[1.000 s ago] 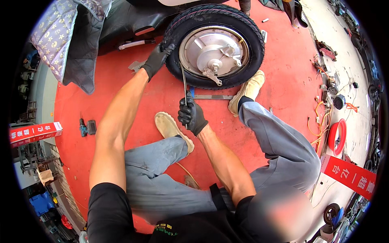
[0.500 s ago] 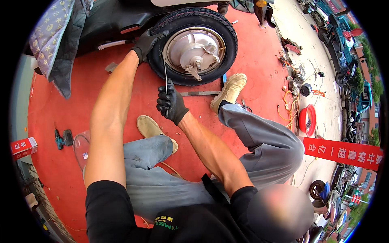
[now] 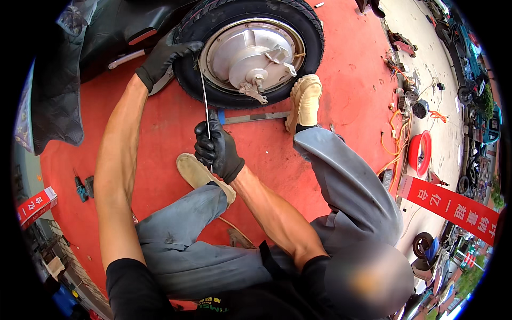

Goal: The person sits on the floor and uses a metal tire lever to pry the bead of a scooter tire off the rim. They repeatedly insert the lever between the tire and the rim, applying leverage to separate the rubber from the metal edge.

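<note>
Head view, and we've got two black-gloved hands at work on a wheel! Left hand [image 3: 168, 56] lies spread against the near left side of the black tyre [image 3: 312, 48], one digit stretched out over the sidewall towards the rim; some of its other fingers are too hidden to read. Right hand [image 3: 218, 149], lower down, is clenched in a fist round a slim metal rod [image 3: 206, 98], which runs up to the tyre's inner edge beside the silver hub [image 3: 237, 66]. And the wheel itself? Top centre, on the red floor [image 3: 261, 165], just beside a dark vehicle body [image 3: 114, 32]. A tan boot [image 3: 305, 101] stands right by the tyre's lower right, a flat metal bar [image 3: 256, 118] lies just below the wheel, and over on the left, a teal drill [image 3: 81, 190]!
</note>
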A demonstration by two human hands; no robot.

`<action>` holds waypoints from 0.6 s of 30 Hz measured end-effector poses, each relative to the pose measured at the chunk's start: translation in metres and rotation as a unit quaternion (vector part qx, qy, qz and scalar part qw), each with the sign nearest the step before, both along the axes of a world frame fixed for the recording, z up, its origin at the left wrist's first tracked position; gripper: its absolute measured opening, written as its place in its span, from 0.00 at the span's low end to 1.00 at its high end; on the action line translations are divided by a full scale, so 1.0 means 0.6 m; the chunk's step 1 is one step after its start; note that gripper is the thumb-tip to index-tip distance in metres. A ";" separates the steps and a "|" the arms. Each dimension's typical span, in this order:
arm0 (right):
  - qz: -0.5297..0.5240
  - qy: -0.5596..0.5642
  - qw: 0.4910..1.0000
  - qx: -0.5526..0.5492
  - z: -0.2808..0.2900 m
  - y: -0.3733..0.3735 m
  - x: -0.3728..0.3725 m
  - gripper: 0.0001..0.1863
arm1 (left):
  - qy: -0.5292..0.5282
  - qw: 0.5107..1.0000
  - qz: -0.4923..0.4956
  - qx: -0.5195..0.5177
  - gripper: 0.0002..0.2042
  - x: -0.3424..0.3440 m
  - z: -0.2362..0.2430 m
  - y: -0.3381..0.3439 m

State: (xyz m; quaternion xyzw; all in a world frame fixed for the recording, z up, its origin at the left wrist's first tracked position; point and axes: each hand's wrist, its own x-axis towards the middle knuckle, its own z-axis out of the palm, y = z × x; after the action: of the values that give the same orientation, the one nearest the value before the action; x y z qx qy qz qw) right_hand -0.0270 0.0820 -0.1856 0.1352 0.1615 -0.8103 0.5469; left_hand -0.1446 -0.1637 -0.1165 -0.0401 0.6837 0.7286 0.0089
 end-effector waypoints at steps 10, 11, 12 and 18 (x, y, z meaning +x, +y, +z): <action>-0.040 0.226 0.943 0.242 0.069 -0.024 -0.010 0.35 | 0.015 0.999 -0.009 0.033 0.32 -0.021 -0.020 -0.022; -0.038 0.219 0.943 0.248 0.071 -0.023 -0.010 0.34 | 0.019 0.999 -0.017 0.038 0.32 -0.024 -0.027 -0.028; -0.037 0.212 0.942 0.256 0.076 -0.020 -0.009 0.34 | 0.023 0.998 -0.026 0.044 0.31 -0.028 -0.033 -0.032; -0.049 0.198 0.929 0.308 0.106 -0.024 -0.010 0.31 | 0.015 0.996 -0.028 0.083 0.37 -0.023 -0.020 -0.019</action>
State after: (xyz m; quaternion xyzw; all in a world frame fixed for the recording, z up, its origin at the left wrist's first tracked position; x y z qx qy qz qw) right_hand -0.0332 0.0675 -0.1222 0.1411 0.5012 -0.7569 0.3951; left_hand -0.1586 -0.1750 -0.1286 -0.0087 0.6215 0.7831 0.0223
